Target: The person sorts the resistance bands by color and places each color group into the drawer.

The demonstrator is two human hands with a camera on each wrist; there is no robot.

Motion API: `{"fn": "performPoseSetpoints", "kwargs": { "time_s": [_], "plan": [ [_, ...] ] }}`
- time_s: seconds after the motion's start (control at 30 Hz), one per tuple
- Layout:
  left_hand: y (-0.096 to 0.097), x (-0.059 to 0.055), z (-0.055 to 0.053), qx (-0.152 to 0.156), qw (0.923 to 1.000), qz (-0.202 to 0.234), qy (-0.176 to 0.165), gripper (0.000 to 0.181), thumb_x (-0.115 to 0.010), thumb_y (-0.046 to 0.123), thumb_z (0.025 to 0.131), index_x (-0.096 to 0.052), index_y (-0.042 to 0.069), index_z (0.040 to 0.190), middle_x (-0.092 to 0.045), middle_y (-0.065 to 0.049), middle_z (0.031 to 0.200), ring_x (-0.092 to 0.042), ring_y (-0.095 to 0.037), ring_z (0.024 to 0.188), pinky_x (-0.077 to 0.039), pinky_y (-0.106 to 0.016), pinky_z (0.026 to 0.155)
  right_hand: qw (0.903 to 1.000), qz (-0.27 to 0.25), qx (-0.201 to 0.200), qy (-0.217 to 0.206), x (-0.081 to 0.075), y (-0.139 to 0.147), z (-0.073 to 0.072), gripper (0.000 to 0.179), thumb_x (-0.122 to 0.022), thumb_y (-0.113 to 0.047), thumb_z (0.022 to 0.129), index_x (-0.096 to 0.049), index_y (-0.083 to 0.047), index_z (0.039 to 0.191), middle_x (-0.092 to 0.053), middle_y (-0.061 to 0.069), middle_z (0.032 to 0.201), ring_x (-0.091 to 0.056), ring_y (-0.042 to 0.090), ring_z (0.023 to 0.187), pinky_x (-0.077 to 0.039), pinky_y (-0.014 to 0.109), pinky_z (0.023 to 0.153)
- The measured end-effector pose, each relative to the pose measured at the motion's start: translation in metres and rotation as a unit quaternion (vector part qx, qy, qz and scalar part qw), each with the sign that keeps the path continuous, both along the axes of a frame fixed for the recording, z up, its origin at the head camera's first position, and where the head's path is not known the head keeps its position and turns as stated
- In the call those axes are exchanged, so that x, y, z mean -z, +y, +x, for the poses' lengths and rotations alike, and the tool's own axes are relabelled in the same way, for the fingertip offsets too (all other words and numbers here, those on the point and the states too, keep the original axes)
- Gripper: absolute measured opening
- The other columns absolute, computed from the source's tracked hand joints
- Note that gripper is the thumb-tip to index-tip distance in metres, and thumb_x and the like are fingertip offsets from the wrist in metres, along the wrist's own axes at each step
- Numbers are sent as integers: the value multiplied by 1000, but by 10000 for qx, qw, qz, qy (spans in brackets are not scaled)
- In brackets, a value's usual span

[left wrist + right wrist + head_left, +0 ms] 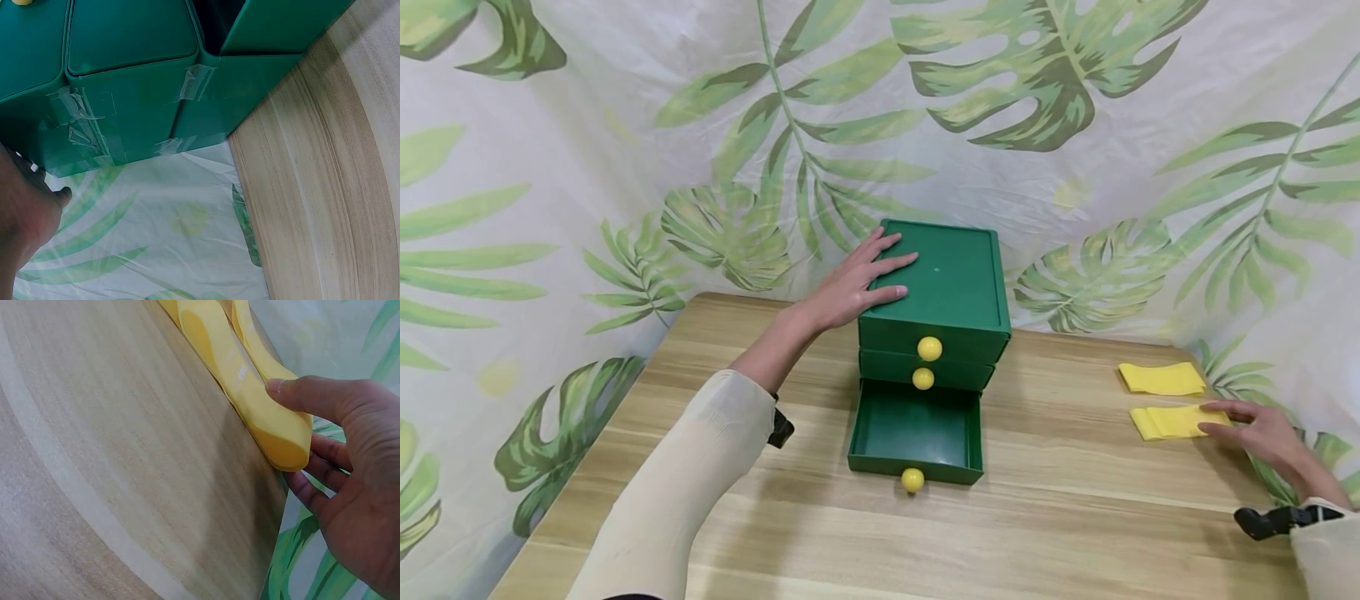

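Observation:
A green drawer cabinet (943, 271) with yellow round knobs stands at the middle of the table. Its bottom drawer (916, 427) is pulled out, and its inside looks bare. My left hand (857, 283) rests on the cabinet's top at the left edge, fingers spread. In the left wrist view, part of that hand (28, 215) shows beside the cabinet's taped side (125, 119). At the table's right, my right hand (1262, 433) pinches the end of a folded yellow band (250, 387), thumb on top and fingers at its end. Just behind lies a second folded yellow band (1163, 379).
The wooden table (1060, 517) ends close to the right hand and at the cloth behind. A leaf-printed cloth (850, 125) hangs at the back and both sides. The upper two drawers, with their knobs (929, 348), are closed.

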State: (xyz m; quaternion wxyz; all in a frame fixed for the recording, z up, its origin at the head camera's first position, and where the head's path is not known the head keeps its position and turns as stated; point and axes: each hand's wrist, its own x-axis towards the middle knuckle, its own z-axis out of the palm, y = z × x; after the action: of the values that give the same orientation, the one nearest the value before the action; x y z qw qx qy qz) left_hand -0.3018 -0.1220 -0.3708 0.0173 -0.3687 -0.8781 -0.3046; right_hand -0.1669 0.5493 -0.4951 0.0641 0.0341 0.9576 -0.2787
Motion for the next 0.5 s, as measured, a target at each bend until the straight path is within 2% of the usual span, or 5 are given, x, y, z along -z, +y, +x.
{"fn": "performPoseSetpoints", "kwargs": {
  "time_s": [0.03, 0.13, 0.23, 0.37, 0.5],
  "plan": [
    [0, 0, 0, 0, 10000, 8, -1, 62, -54, 46, 110, -41, 21, 165, -13, -8, 178, 8, -27, 165, -5, -59, 129, 9999, 28, 44, 92, 1, 0, 0, 61, -80, -36, 97, -66, 11, 133, -53, 44, 141, -64, 7, 100, -45, 17, 67],
    [1, 0, -1, -7, 10000, -1, 12, 62, -53, 46, 110, -41, 22, 165, -14, -8, 178, 8, -26, 165, -6, -59, 129, 9996, -51, 115, 254, 2, 0, 2, 53, -83, -33, 94, -72, 9, 126, -67, 33, 129, -45, -20, 86, -45, 17, 66],
    [1, 0, -1, -10, 10000, -16, 5, 62, -54, 46, 110, -41, 22, 165, -13, -8, 178, 8, -26, 165, -6, -60, 129, 9989, -167, 175, 390, 1, -1, 3, 48, -86, -29, 92, -75, 7, 120, -75, 3, 113, -46, -20, 85, -45, 16, 67],
    [0, 0, 0, -2, 10000, -29, -4, 63, -54, 46, 110, -41, 22, 165, -13, -8, 178, 9, -26, 165, -5, -60, 129, 9975, -386, 191, 562, -2, -6, 6, 46, -87, -26, 90, -76, 7, 120, -60, -36, 101, -44, -26, 89, -45, 13, 68],
    [0, 0, 0, 4, 10000, -15, 1, 63, -55, 46, 110, -41, 21, 166, -13, -8, 178, 8, -27, 165, -5, -60, 129, 9964, -400, 181, 727, -5, -12, 9, 47, -87, -27, 91, -76, 6, 122, -52, -46, 101, -42, -27, 92, -43, 12, 70]
  ]
}}
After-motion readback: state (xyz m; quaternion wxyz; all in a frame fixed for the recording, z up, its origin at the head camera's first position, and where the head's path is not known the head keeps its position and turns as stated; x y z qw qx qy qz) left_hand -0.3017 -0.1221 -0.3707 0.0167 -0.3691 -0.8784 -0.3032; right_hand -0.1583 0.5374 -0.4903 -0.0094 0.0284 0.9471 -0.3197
